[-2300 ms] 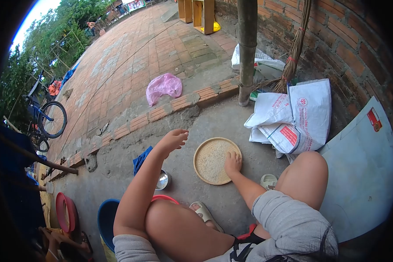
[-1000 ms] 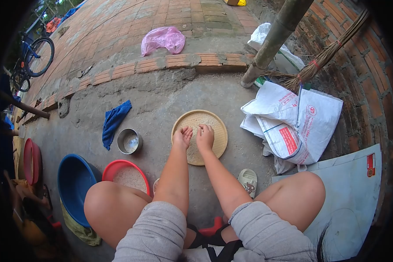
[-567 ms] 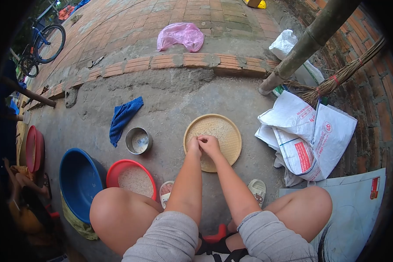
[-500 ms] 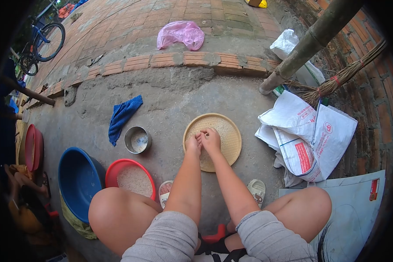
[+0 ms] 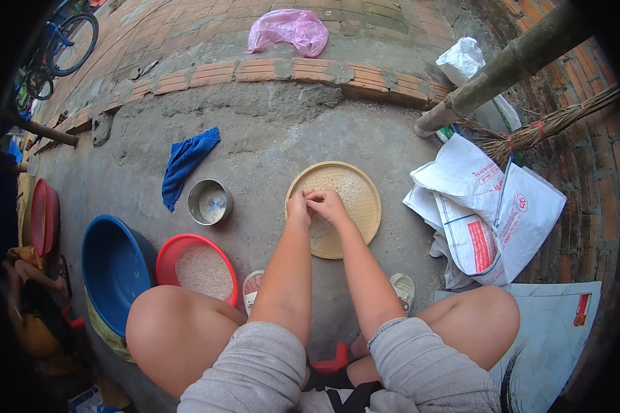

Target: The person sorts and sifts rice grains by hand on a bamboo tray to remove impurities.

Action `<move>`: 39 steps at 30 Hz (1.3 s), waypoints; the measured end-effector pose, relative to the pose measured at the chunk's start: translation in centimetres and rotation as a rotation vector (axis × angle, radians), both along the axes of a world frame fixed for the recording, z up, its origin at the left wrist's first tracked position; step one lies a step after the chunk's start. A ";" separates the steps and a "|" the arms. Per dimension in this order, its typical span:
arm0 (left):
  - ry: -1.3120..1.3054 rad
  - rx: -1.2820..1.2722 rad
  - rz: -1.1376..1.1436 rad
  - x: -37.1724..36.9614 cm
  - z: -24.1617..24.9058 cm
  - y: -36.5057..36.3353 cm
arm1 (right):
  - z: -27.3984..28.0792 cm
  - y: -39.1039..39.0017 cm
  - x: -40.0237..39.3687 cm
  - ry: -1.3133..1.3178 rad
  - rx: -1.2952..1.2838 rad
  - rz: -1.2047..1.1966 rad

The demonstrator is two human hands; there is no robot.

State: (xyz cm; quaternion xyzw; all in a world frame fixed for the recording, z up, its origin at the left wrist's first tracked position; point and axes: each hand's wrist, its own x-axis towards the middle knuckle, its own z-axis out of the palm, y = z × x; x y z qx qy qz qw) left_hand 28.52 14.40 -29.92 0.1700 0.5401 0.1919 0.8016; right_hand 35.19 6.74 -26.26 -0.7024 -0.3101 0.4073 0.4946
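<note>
Both hands meet above the left half of a round woven winnowing tray [image 5: 366, 221], which lies on the concrete floor between my feet. My left hand [image 5: 298, 207] is closed, its fingers curled inward. Against its fingertips, my right hand [image 5: 328, 205] is closed in a pinch. Whatever lies between the fingers is too small or hidden to make out. Pale grains like rice [image 5: 346, 184] are spread on the tray, mostly toward its far side. My forearms cover part of its near edge.
Left of the tray stand a metal pot [image 5: 227, 204], a red basin [image 5: 161, 264] holding pale grains, and a blue tub [image 5: 119, 255]. A blue cloth [image 5: 186, 162] lies behind them. White sacks [image 5: 461, 199] and a bamboo pole [image 5: 496, 76] are at right. Another person's leg [image 5: 45, 275] shows far left.
The view has tilted slightly, so the floor items sit a little higher and mostly further left. My hands stay together over the tray, with the right fingers shifted slightly against the left.
</note>
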 end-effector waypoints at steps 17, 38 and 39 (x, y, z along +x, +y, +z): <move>0.169 0.013 0.221 -0.9 1.8 0.2 | -2.0 0.5 -1.8 -0.468 -0.072 -0.475; -0.136 -0.066 0.494 -6.2 4.9 4.5 | 6.0 2.1 -3.1 -0.258 0.175 -0.400; -0.064 -0.044 0.548 -7.0 5.8 5.1 | 5.3 1.6 -2.9 -0.278 0.133 -0.489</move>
